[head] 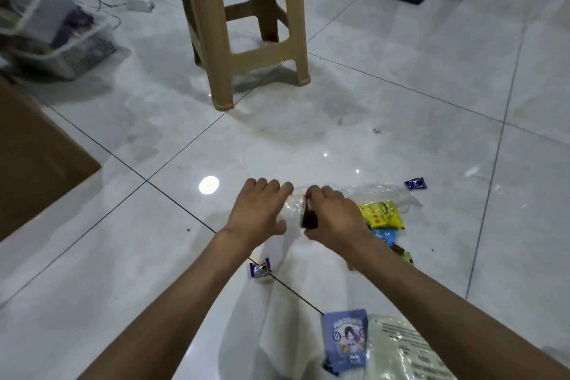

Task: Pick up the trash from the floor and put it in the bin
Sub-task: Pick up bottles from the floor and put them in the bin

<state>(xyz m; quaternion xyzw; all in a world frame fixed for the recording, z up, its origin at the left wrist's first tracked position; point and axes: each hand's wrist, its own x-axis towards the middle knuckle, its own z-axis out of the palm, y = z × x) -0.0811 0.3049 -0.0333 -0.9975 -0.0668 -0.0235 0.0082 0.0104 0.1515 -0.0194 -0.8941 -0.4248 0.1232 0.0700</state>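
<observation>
Head view: the trash lies scattered on the white tiled floor, with both hands reaching down over it. The right hand is closed around a small dark brown wrapper, fingers curled over its top. The left hand is spread, palm down, fingers extended, just beside the right hand and at the edge of a clear plastic bag; contact cannot be confirmed. Right of the right hand lie a yellow packet and a blue packet, touching each other. A small blue candy wrapper lies beyond the clear bag. Another candy wrapper lies under the left forearm. A purple cartoon packet and a white printed bag lie nearest the camera. A tan plastic stool stands well beyond the hands.
</observation>
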